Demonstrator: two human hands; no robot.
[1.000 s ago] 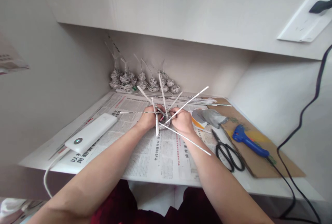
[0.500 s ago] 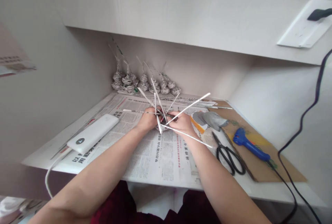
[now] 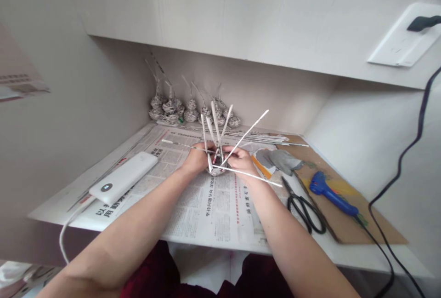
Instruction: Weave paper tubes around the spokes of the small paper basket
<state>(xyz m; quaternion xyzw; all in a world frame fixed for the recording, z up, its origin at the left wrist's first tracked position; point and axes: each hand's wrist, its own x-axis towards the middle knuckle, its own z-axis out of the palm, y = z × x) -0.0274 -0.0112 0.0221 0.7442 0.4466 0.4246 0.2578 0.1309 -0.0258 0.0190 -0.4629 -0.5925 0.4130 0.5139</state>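
Observation:
Between my two hands sits a small round woven paper base (image 3: 217, 169), with several rolled-paper sticks (image 3: 245, 136) standing up and fanning out from it. My left hand (image 3: 198, 157) is closed round its left side, the fingertips partly hidden behind the sticks. On the right, my right hand (image 3: 241, 159) pinches at the far side of the weave, close to the sticks. One stick reaches out to the left past my left hand, and another crosses over my right wrist.
Newspaper (image 3: 193, 206) covers the table. At left lies a white power bank (image 3: 126, 178) with a cable. At right are black scissors (image 3: 303, 208), a blue glue gun (image 3: 332, 194), cardboard (image 3: 372, 224) and a grey cloth (image 3: 285, 160). Several woven paper gourds (image 3: 170, 109) stand behind, near paper sticks (image 3: 241, 134).
The woven base has tilted and turned, so its sticks stand more upright and its round side shows more. My right hand has shifted slightly off the near side.

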